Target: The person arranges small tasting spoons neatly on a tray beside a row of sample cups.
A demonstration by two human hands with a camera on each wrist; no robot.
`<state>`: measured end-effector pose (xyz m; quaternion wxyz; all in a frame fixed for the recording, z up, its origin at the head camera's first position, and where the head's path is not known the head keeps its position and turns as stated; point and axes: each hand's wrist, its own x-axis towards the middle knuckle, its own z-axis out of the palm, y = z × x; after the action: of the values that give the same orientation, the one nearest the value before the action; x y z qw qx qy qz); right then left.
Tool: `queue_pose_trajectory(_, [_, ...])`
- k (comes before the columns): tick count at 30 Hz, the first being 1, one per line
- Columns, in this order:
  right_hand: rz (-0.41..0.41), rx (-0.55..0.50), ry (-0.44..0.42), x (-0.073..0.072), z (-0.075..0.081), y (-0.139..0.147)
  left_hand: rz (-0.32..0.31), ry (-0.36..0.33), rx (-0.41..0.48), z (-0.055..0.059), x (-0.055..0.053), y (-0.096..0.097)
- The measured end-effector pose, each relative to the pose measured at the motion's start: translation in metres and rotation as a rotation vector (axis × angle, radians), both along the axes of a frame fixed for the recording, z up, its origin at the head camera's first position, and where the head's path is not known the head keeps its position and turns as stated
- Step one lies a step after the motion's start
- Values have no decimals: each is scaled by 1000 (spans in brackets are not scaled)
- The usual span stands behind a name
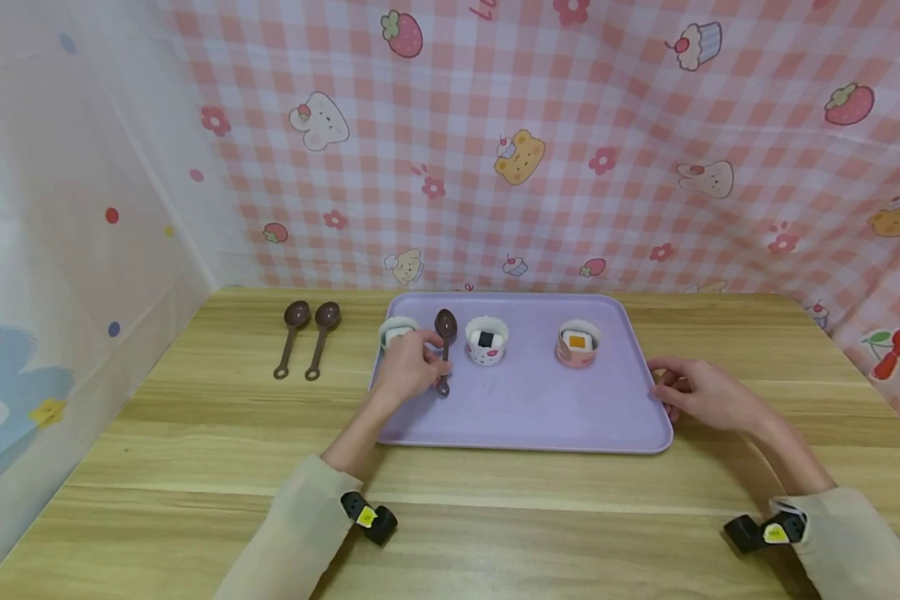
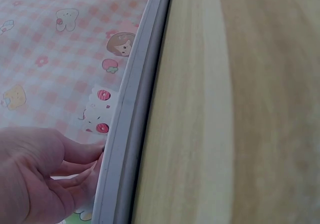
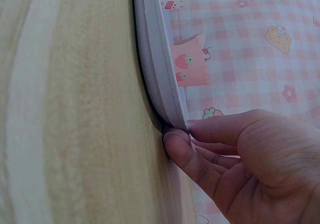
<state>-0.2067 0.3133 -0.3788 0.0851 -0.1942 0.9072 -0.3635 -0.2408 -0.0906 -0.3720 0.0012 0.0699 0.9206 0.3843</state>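
A lilac tray lies on the wooden table. On its left part is a brown spoon, bowl pointing away; my left hand pinches its handle between thumb and fingers. Partly hidden behind that hand, a paper cup holds something white. Just right of the spoon, a white patterned cup holds a white piece with a black band. Farther right, a pink cup has a white piece with an orange top. My right hand grips the tray's right edge, thumb against its underside in the right wrist view.
Left of the tray, two more brown spoons lie side by side on the table. A pink checked cloth hangs behind the table's far edge, and a pale printed cloth hangs at the left.
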Motion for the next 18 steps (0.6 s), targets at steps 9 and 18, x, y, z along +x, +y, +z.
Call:
queue_pose_trajectory(9, [1,0,8,0,0,0,11,8,-22,-3,-3,2])
queue_pose_trajectory(18, [8,-22,5,0,-1,1,31,7,-78,-1,-2,4])
